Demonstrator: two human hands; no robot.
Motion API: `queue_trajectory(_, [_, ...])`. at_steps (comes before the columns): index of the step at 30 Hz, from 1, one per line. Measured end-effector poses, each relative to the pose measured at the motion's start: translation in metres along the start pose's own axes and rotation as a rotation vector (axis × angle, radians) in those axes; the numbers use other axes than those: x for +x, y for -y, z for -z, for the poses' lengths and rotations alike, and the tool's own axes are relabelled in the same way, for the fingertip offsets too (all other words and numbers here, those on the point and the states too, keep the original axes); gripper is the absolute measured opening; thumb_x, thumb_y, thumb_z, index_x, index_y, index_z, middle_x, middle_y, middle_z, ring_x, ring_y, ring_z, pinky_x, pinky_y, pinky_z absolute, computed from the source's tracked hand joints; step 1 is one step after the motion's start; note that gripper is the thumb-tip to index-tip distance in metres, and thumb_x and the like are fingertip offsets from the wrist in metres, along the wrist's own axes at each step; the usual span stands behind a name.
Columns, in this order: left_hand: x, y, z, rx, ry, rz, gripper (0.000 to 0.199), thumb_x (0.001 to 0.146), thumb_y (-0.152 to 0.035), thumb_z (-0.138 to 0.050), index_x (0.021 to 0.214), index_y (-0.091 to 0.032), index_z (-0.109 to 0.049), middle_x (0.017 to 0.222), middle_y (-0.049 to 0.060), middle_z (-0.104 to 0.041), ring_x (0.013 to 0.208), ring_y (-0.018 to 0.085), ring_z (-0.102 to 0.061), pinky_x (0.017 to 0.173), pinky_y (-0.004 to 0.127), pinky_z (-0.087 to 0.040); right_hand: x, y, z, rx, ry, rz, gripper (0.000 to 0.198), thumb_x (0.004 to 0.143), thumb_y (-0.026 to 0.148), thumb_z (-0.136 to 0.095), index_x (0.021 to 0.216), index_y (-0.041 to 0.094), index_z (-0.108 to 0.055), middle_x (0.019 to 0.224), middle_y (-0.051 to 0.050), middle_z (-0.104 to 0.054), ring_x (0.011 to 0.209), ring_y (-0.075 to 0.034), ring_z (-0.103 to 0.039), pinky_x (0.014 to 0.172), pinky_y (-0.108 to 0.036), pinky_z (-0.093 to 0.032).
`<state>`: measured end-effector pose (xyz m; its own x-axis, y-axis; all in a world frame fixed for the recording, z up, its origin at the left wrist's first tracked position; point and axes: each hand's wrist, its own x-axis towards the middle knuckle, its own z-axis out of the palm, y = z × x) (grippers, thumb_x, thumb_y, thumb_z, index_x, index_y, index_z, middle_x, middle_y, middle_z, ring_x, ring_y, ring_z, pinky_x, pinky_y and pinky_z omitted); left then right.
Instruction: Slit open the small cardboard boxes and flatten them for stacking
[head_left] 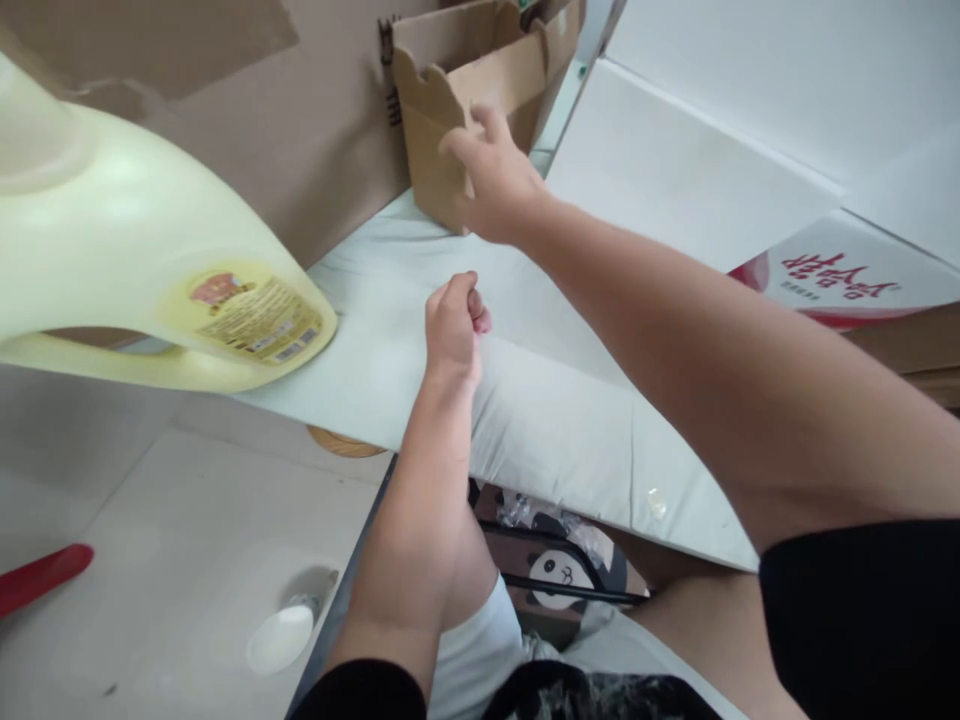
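An open cardboard box with wavy cut edges stands at the far end of the pale-covered table, against a larger carton. My right hand is in front of it, fingers apart and bent, with nothing seen in them. Whether the fingertips touch the box's side I cannot tell. Closer to me, my left hand is just above the tabletop, its fingers curled into a loose fist. No object shows in that fist.
On the left looms a large pale yellow jug with a printed label. Behind stands a big brown carton. White panels rise on the right, near a red and white printed package. Below the table's edge sits a panda-printed item.
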<state>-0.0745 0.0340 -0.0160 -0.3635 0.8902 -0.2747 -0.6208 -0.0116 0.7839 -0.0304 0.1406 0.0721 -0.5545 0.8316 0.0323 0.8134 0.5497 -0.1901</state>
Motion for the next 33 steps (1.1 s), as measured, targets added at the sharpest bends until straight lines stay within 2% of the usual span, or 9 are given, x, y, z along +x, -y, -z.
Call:
queue_trajectory(2, [0.002,-0.003,0.002,-0.027,0.02,0.013,0.048,0.094,-0.017,-0.052,0.057,-0.021,-0.024,0.052,-0.007,-0.02,0.043,0.007,-0.021,0.046,0.024,-0.025,0.019,0.006,-0.004,0.013,-0.015,-0.065,0.043,0.098,0.016,-0.054,0.14,0.014,-0.047,0.175,-0.012,-0.014,0.142,-0.025,-0.055,0.126,-0.045,-0.04])
queue_trajectory(5, [0.003,-0.006,0.006,-0.06,0.022,0.013,0.049,0.095,-0.015,-0.052,0.057,-0.022,-0.023,0.053,-0.007,-0.019,0.042,0.006,-0.021,0.045,0.024,-0.024,0.035,0.005,-0.01,-0.008,-0.026,-0.042,0.037,0.096,0.013,-0.054,0.133,0.009,-0.052,0.169,-0.01,-0.033,0.15,-0.023,-0.047,0.131,-0.037,-0.033])
queue_trajectory(10, [0.004,-0.011,0.012,-0.055,-0.055,-0.042,0.048,0.095,-0.017,-0.054,0.057,-0.021,-0.024,0.053,-0.007,-0.021,0.043,0.006,-0.022,0.044,0.023,-0.024,0.027,-0.016,-0.018,-0.06,-0.102,0.015,0.03,0.09,0.013,-0.058,0.118,0.02,-0.062,0.152,-0.01,-0.056,0.13,-0.025,-0.063,0.12,-0.046,-0.048])
queue_trajectory(13, [0.006,-0.013,0.016,-0.064,-0.138,-0.1,0.046,0.094,-0.019,-0.051,0.058,-0.021,-0.023,0.053,-0.006,-0.021,0.043,0.006,-0.022,0.045,0.023,-0.025,-0.005,-0.033,-0.017,-0.02,-0.119,0.084,0.036,0.088,0.013,-0.056,0.123,0.018,-0.062,0.149,-0.012,-0.058,0.114,-0.023,-0.069,0.112,-0.045,-0.054])
queue_trajectory(17, [0.008,-0.017,0.031,-0.108,-0.267,-0.2,0.043,0.092,-0.023,-0.048,0.061,-0.022,-0.019,0.054,-0.006,-0.02,0.043,0.008,-0.022,0.046,0.025,-0.026,-0.075,-0.044,0.001,0.141,-0.077,0.211,0.04,0.085,0.018,-0.055,0.123,0.022,-0.067,0.143,-0.011,-0.062,0.112,-0.026,-0.07,0.09,-0.043,-0.063])
queue_trajectory(20, [0.005,-0.019,0.047,-0.094,-0.298,-0.272,0.042,0.091,-0.032,-0.047,0.064,-0.022,-0.016,0.055,-0.006,-0.019,0.044,0.009,-0.023,0.047,0.027,-0.027,-0.123,-0.044,0.022,0.226,0.006,0.302,0.029,0.088,0.026,-0.054,0.109,0.023,-0.074,0.134,-0.011,-0.068,0.099,-0.024,-0.072,0.076,-0.04,-0.064])
queue_trajectory(23, [0.0,-0.02,0.054,-0.075,-0.282,-0.348,0.044,0.089,-0.035,-0.05,0.065,-0.022,-0.015,0.056,-0.005,-0.018,0.045,0.01,-0.021,0.047,0.029,-0.026,-0.14,-0.051,0.035,0.243,-0.046,0.273,0.021,0.088,0.028,-0.056,0.095,0.024,-0.076,0.12,-0.009,-0.072,0.091,-0.022,-0.071,0.074,-0.038,-0.063])
queue_trajectory(29, [-0.003,-0.022,0.041,-0.192,-0.313,-0.292,0.039,0.086,-0.027,-0.051,0.062,-0.023,-0.021,0.053,-0.007,-0.016,0.043,0.009,-0.018,0.046,0.027,-0.022,-0.077,-0.086,0.033,0.262,-0.25,0.061,0.025,0.086,0.013,-0.056,0.102,0.022,-0.073,0.103,-0.007,-0.074,0.091,-0.021,-0.07,0.084,-0.04,-0.062])
queue_trajectory(33, [0.001,-0.024,0.037,-0.197,-0.309,-0.258,0.039,0.088,-0.026,-0.049,0.062,-0.023,-0.02,0.053,-0.007,-0.015,0.043,0.009,-0.019,0.046,0.026,-0.024,-0.013,-0.081,0.037,0.114,-0.309,-0.126,0.034,0.086,0.0,-0.054,0.109,0.014,-0.075,0.117,-0.009,-0.075,0.102,-0.016,-0.067,0.103,-0.036,-0.053])
